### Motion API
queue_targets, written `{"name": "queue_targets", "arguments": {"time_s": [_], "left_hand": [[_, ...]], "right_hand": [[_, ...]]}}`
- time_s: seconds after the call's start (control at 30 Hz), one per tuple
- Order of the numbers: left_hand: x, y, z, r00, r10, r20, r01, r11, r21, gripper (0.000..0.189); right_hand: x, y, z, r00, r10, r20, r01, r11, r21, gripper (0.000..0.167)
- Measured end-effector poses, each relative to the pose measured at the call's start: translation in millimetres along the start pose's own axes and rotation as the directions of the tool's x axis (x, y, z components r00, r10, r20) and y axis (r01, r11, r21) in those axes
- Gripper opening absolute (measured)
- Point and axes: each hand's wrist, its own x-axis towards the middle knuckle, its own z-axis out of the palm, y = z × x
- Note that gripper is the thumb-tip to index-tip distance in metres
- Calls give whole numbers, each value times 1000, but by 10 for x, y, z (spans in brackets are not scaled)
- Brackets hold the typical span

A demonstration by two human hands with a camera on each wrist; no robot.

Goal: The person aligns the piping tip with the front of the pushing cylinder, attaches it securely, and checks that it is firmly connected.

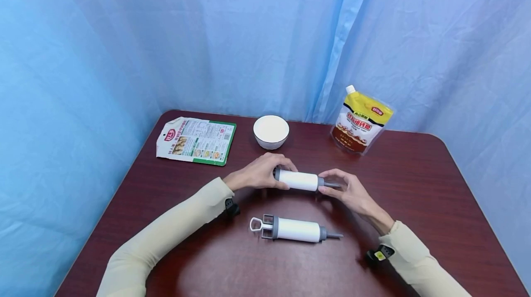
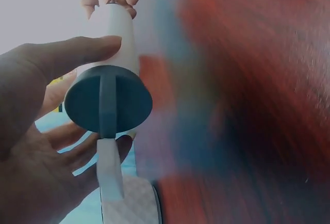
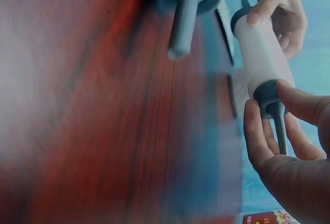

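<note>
Between both hands a filling syringe (image 1: pixel 299 180) is held lengthways over the table, with a white barrel, grey end caps and a thin grey nozzle. My left hand (image 1: pixel 265 171) grips its handle end, the thumb lying along the barrel in the left wrist view. At the other end my right hand (image 1: pixel 348 192) pinches the grey nozzle cap (image 3: pixel 267 94) between thumb and fingers. A second, matching syringe (image 1: pixel 298 230) lies nearer the body, its white pull handle (image 1: pixel 256 224) to the left and nozzle to the right.
Behind the hands stands a white bowl (image 1: pixel 271 132). A flat white-and-green food packet (image 1: pixel 197 141) lies at the back left. Upright at the back right is a yellow-and-brown spouted pouch (image 1: pixel 360 121). Blue curtains (image 1: pixel 257 34) hang behind the dark red table (image 1: pixel 215 260).
</note>
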Motion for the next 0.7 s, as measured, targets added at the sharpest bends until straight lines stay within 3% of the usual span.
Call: {"name": "queue_targets", "arguments": {"time_s": [0.3, 0.7], "left_hand": [[129, -108, -46, 997, -21, 77, 18, 999, 31, 39], [265, -308, -59, 994, 6, 110, -4, 1000, -20, 38]], "right_hand": [[220, 31, -80, 997, 2, 71, -4, 1000, 31, 40], [456, 117, -142, 994, -36, 99, 43, 997, -69, 39]]}}
